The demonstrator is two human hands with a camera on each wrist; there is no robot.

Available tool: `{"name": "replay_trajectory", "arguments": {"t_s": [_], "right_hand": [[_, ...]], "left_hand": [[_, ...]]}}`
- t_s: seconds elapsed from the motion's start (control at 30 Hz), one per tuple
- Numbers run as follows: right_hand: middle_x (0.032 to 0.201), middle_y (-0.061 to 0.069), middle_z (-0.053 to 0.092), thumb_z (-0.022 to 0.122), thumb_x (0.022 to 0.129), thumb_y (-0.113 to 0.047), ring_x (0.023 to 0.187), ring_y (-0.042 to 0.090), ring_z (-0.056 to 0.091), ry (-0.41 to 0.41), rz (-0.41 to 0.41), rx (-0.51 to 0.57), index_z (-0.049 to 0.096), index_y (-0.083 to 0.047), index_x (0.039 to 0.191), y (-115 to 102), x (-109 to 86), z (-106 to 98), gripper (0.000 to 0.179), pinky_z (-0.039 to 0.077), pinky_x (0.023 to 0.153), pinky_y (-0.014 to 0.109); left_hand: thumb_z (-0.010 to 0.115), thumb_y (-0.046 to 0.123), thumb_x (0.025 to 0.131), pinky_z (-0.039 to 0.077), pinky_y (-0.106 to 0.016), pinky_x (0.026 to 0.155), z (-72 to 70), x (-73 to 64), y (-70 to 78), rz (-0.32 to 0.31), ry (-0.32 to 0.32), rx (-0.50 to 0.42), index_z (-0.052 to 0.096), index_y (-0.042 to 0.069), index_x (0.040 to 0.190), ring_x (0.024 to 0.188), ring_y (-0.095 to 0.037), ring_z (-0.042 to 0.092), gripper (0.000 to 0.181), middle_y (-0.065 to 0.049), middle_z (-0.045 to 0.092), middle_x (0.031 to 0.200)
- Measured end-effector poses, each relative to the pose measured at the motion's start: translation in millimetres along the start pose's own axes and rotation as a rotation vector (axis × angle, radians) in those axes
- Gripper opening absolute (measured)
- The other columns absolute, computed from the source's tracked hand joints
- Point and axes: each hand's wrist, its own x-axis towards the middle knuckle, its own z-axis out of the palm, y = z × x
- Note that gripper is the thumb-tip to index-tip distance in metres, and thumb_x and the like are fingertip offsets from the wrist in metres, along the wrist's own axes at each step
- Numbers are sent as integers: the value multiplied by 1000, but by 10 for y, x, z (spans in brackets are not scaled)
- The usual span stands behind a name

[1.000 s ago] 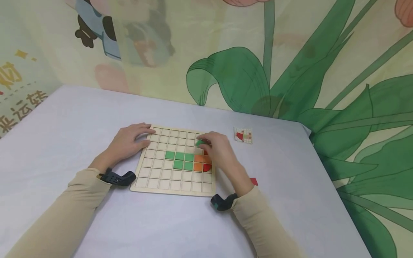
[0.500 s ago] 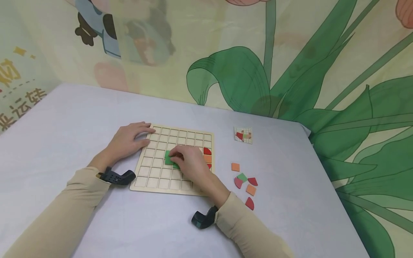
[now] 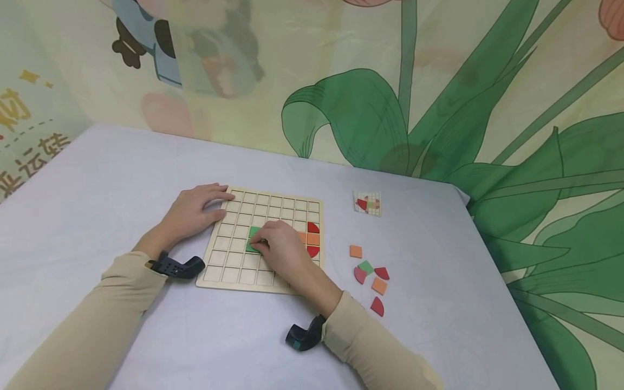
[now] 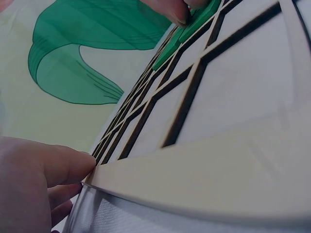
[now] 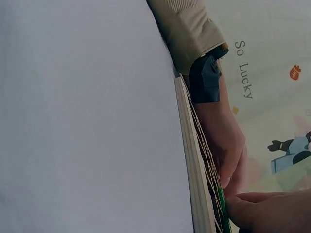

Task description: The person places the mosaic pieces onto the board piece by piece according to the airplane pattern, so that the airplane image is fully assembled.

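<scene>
A wooden grid board (image 3: pixel 239 276) lies on the white table. My left hand (image 3: pixel 196 210) rests at its upper left edge, fingers fairly straight and fingertips on the rim; the left wrist view shows a fingertip at the board's corner. Over the middle of the grid my right hand (image 3: pixel 283 246) pinches a green tile (image 3: pixel 251 247) between thumb and fingers, close at a cell below another green tile (image 3: pixel 254 232). The right hand hides other cells. To its right sit orange square tiles (image 3: pixel 313 239), a red quarter-round tile (image 3: pixel 313 227) and another red quarter-round tile (image 3: pixel 313 251).
Right of the board lie loose pieces: an orange square (image 3: pixel 356 251), another orange square (image 3: pixel 379 286), a green square (image 3: pixel 365 267) and several red quarter-rounds (image 3: pixel 377 306). A small pattern card (image 3: pixel 368 204) lies behind them. A printed backdrop (image 3: pixel 341 119) stands behind the table.
My right hand has moved left and down from the board's upper right with a green tile, reaching the middle-left cells. It uncovered the loose pieces on the right. My left hand stays put.
</scene>
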Motion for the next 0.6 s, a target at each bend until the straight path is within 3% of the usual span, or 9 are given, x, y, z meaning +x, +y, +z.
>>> {"name": "replay_trajectory", "arguments": {"t_s": [0.17,0.37,0.47,0.6], "right_hand": [[92,-10,68,70,86,-20,87,5,61,-54,-83,7,77,-20,90,-16,1,-21,8,48,77,12],[89,-12,64,70,87,-21,82,2,57,-283,-96,59,75,-21,89,102,-1,-270,6,47,76,13],[84,-11,64,69,87,-24,78,5,56,-377,19,25,71,-21,87,289,-40,-538,3,48,74,19],[80,-4,64,73,83,-27,76,14,57,-475,326,-51,65,-19,85,612,-178,-953,12,49,66,27]], "left_hand": [[56,23,90,23,-60,110,-10,1,-6,10,5,9,60,13,128,137,-36,36,39,-14,48,143],[57,21,89,23,-60,109,-10,-14,-6,7,15,-2,60,13,127,136,-37,37,39,-14,48,143],[58,21,89,22,-61,109,5,-12,9,8,17,-10,61,13,126,136,-37,37,39,-14,49,143],[58,21,88,23,-61,109,4,-3,30,18,20,0,61,13,126,136,-36,38,38,-14,49,142]]}}
